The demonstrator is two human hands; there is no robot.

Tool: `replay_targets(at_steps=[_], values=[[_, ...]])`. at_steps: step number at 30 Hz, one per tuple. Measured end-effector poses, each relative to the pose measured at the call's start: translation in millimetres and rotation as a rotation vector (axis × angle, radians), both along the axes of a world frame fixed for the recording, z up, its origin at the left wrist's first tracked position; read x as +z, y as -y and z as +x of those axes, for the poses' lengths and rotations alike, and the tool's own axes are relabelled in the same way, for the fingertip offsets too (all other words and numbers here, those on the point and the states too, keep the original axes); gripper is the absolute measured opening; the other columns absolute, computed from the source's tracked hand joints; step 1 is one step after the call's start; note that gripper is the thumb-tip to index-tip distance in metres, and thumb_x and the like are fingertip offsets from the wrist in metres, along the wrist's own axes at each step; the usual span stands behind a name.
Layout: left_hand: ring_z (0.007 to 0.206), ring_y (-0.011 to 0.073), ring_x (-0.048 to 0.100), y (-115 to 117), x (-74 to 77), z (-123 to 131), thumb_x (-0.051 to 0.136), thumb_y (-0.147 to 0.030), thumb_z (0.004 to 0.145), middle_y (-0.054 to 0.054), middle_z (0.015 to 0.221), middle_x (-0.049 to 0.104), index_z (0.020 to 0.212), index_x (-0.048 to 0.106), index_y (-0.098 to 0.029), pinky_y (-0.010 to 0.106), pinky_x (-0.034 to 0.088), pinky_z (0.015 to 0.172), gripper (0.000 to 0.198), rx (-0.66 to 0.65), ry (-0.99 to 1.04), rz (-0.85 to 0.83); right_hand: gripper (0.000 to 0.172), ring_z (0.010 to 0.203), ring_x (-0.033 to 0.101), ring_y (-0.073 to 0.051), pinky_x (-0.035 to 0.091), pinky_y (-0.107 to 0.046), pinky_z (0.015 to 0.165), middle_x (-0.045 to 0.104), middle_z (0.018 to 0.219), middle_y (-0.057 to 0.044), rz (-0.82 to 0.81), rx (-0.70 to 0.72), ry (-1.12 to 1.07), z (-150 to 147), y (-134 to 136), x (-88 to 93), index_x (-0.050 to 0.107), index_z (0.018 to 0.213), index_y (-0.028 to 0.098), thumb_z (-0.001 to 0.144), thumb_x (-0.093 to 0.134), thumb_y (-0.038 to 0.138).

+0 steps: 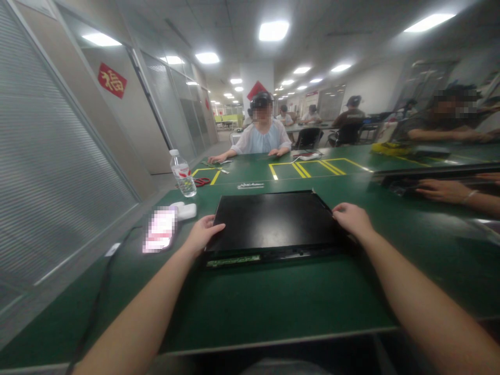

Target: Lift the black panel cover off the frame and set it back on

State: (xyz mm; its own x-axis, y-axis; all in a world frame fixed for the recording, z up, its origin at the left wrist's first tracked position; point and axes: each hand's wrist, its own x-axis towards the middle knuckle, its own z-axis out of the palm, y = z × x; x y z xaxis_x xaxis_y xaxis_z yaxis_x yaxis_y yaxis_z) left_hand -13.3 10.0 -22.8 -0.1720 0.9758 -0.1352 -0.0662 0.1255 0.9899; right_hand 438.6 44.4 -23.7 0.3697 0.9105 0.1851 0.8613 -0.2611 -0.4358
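Note:
A flat black panel (pixel 273 221), like the back of a monitor, lies on the green table (pixel 273 302) in front of me. A strip of green circuit board (pixel 233 261) shows along its near edge. My left hand (pixel 203 234) grips the panel's left edge, thumb on top. My right hand (pixel 353 219) holds its right edge with the fingers curled over the rim.
A water bottle (pixel 183 174) stands at the far left, with red scissors (pixel 201 182) beside it. A phone (pixel 160 237) and small white objects (pixel 185 210) lie left of the panel. Yellow floor-tape markings (pixel 308 167) cross the far table. A person sits opposite; another person's hand (pixel 439 190) rests at the right.

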Motion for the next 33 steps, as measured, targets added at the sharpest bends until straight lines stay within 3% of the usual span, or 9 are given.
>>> replay_targets(at_steps=[11,21,28,33], values=[[0.086,0.0246,0.079,3,4.3,3,0.086,-0.012,0.073,0.012,0.097,0.081,0.112,0.063,-0.014,0.038,0.062,0.086,0.045,-0.005,-0.081,-0.015,0.031,0.084,0.069,-0.026,0.045,-0.03,0.066,0.076,0.09,-0.01,-0.063,0.049,0.111,-7,7,6.1,0.079,0.102,0.022,0.083,0.055,0.031],[0.086,0.0251,0.078,3,4.0,4,0.086,-0.01,0.071,0.011,0.096,0.081,0.109,0.066,-0.015,0.037,0.062,0.083,0.044,0.002,-0.074,0.0,0.029,0.089,0.07,-0.026,0.047,-0.031,0.07,0.077,0.096,-0.011,-0.075,0.067,0.12,-4,3,4.4,0.079,0.099,0.022,0.085,0.055,0.029],[0.083,0.0227,0.078,-2,1.8,-2,0.083,-0.015,0.076,0.011,0.094,0.081,0.11,0.07,-0.014,0.033,0.062,0.078,0.037,0.043,-0.002,-0.006,0.029,0.086,0.068,-0.025,0.048,-0.03,0.071,0.076,0.09,-0.009,-0.023,0.055,0.047,4,-1,-2.0,0.078,0.102,0.022,0.081,0.058,0.028],[0.093,0.0239,0.076,-8,-0.7,-10,0.083,-0.019,0.073,0.012,0.106,0.08,0.114,0.073,-0.014,0.035,0.059,0.087,0.042,0.056,-0.048,0.045,0.027,0.086,0.067,-0.023,0.047,-0.029,0.07,0.075,0.087,-0.007,-0.018,0.041,-0.052,6,-3,-2.8,0.077,0.101,0.021,0.08,0.061,0.025]])
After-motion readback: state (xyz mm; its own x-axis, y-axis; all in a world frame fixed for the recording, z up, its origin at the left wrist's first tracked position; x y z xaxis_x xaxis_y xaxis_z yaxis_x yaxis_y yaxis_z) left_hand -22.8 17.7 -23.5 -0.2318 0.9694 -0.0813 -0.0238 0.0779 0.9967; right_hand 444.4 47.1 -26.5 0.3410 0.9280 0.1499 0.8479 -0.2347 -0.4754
